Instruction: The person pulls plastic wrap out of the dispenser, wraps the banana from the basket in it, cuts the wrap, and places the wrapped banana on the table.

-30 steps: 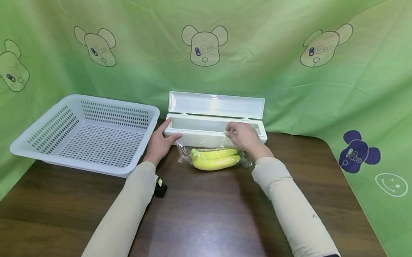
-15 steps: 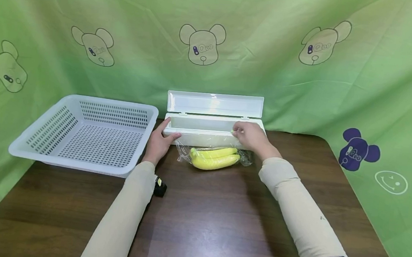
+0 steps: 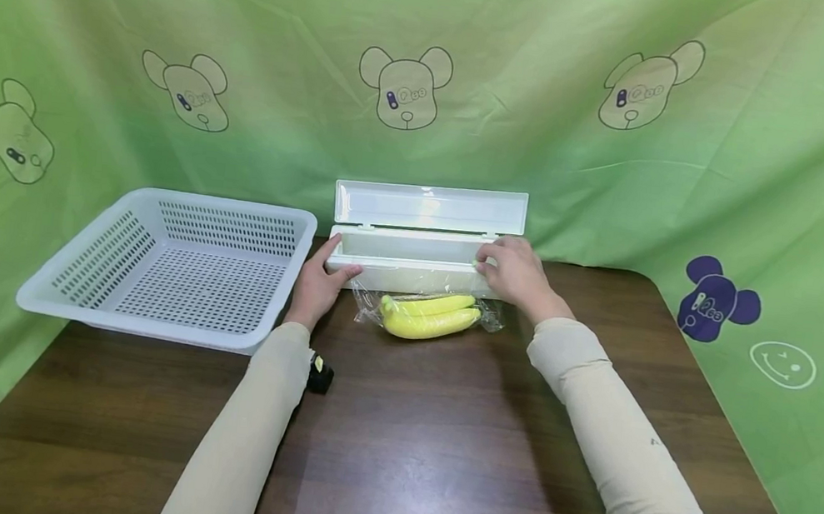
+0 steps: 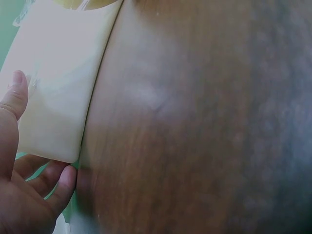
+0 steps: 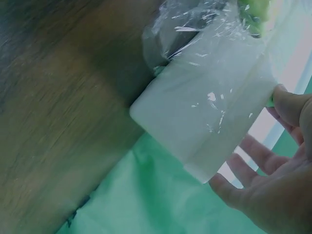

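Note:
A long white cling film dispenser lies at the back of the table, its clear lid raised. My left hand holds its left end, thumb on the front face and fingers at the end, as the left wrist view shows. With thumb and index finger, my right hand pinches a small green slide cutter on the front rim near the right end. Its other fingers are beside the end wall. Clear cling film hangs over the front, around or over yellow bananas lying before the dispenser.
To the left stands a pale plastic basket with perforated walls, close to my left hand. A green printed curtain hangs directly behind the dispenser. The brown wooden table extends toward me.
My right hand has slid rightward along the dispenser's front rim with the slide cutter, from right of the middle to near the right end. The left hand and bananas have stayed in place.

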The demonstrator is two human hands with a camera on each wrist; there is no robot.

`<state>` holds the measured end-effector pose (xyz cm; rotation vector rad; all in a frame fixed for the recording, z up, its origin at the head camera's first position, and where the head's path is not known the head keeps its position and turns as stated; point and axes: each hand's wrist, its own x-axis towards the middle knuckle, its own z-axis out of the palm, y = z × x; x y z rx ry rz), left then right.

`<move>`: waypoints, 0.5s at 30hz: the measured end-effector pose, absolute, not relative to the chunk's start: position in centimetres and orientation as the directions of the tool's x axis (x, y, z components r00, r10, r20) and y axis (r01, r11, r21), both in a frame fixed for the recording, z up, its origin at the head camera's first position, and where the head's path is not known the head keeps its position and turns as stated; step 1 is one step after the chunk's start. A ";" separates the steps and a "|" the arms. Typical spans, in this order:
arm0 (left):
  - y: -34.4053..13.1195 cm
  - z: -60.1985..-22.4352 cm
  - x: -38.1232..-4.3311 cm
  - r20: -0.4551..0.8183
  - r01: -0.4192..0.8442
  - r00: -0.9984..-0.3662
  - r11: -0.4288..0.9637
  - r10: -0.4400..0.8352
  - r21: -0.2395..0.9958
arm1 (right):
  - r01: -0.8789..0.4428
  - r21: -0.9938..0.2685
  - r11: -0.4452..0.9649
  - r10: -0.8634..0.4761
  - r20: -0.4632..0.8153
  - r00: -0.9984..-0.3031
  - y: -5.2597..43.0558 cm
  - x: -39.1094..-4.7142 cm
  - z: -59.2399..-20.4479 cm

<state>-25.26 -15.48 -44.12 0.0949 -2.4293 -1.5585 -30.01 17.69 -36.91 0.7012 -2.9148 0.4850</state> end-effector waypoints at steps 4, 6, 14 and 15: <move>-15.5 -44.1 -25.3 0.180 0.085 -0.965 0.424 -0.189 0.902 | -0.462 -0.298 0.835 -0.428 0.174 -0.887 18.2 -30.1 -36.9; -15.5 -44.1 -25.2 0.180 0.086 -0.965 0.422 -0.190 0.903 | -0.463 -0.298 0.835 -0.430 0.172 -0.886 18.5 -30.2 -36.9; -15.5 -44.0 -25.2 0.174 0.082 -0.967 0.416 -0.188 0.905 | -0.430 -0.304 0.850 -0.409 0.134 -0.903 19.3 -30.3 -36.6; -15.5 -44.0 -25.2 0.171 0.081 -0.968 0.415 -0.185 0.906 | -0.429 -0.296 0.854 -0.408 0.132 -0.903 19.4 -30.4 -36.5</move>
